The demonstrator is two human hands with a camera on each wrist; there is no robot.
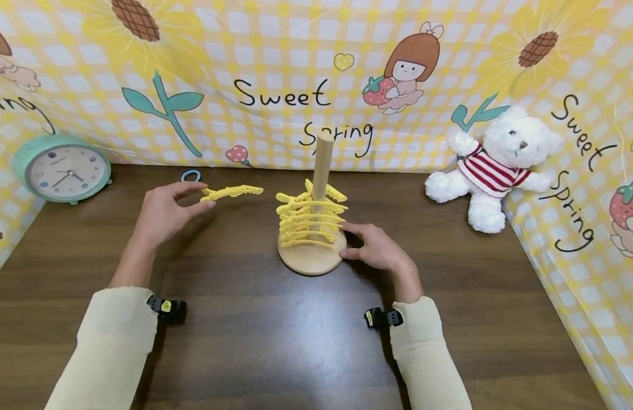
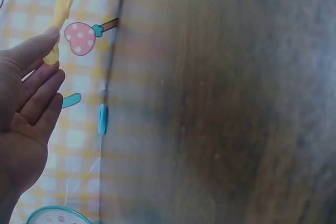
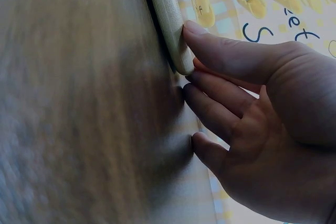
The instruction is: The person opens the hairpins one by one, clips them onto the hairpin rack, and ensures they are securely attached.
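A yellow alligator hair clip [image 1: 236, 192] is pinched by one end between the thumb and fingers of my left hand [image 1: 166, 213], held above the table left of the wooden stand. That stand has a round base [image 1: 311, 263] and an upright post [image 1: 323, 162]. Several more yellow hair clips [image 1: 312, 221] are stacked on the post, one above another. My right hand [image 1: 374, 246] holds the right edge of the base; its thumb lies against the rim in the right wrist view. The left wrist view shows the held clip [image 2: 64, 6] pointing away from the palm.
A light blue ring [image 1: 191, 176] lies on the table behind my left hand. The green clock [image 1: 65, 171] stands at the back left, and a white teddy bear [image 1: 493, 171] in a striped shirt sits at the back right. Patterned cloth [image 1: 275, 45] hangs behind the brown table [image 1: 275, 353].
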